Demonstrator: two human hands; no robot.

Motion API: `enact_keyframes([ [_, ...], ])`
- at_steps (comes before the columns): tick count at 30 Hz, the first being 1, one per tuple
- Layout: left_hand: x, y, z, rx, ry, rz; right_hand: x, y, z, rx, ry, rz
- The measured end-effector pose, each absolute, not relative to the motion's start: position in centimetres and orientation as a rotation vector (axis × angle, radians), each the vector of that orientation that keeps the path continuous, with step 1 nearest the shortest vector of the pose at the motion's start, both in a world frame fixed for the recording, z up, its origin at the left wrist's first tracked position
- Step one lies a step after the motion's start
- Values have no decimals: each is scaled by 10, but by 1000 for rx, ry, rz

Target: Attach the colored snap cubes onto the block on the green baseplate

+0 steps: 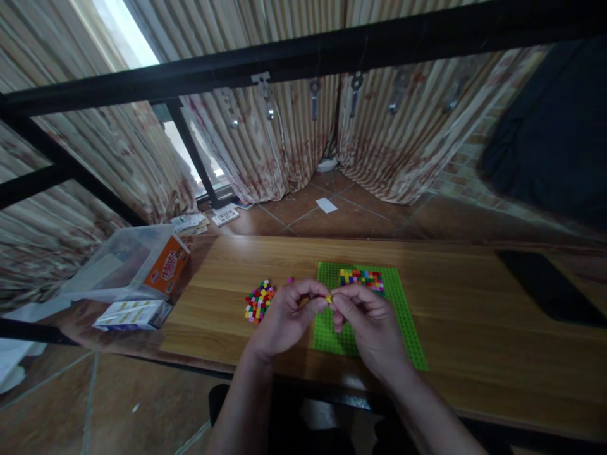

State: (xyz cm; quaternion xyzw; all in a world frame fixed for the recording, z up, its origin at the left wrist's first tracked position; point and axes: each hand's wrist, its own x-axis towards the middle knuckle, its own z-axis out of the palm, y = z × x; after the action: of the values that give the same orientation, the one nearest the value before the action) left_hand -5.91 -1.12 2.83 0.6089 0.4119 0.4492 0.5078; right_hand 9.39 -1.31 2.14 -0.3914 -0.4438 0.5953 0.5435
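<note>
Between the fingertips of both hands is a small yellow toy brick (329,299). My left hand (294,313) pinches it from the left, and my right hand (367,319) pinches it from the right. Both hands are over the left half of a green studded baseplate (403,316). Colourful bricks (363,276) are set in rows near the plate's far edge, partly hidden by my right hand. To the left of my left hand lies a pile of loose mixed-colour bricks (258,302), with one magenta brick (291,279) apart from it.
A wooden table (465,354) carries all this, with a dark flat panel (552,284) at its right. Left of it stand a clear plastic bin (118,253) and a white box (133,315). A black metal bar (294,54) with hanging hooks crosses above.
</note>
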Motion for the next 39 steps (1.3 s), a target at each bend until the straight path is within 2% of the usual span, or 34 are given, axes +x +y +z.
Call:
enact_keyframes([
  [7, -84, -13, 28, 1544, 1139, 1079, 72, -18, 14, -893, -839, 1681],
  [13, -98, -16, 28, 1565, 1213, 1009, 53, -18, 8, -959, -885, 1714],
  [20, -113, -17, 29, 1641, 1250, 983, 44, -12, 5, -910, -670, 1891],
  [25, -137, -11, 14, 1722, 1606, 993, 38, -7, -12, -1099, -756, 1648],
  [32, -136, -5, 4, 2018, 1832, 643, 30, -3, -40, -1309, -1119, 1263],
  [39, -124, -2, 5, 2071, 1925, 486, 21, -8, -41, -1248, -1201, 1228],
])
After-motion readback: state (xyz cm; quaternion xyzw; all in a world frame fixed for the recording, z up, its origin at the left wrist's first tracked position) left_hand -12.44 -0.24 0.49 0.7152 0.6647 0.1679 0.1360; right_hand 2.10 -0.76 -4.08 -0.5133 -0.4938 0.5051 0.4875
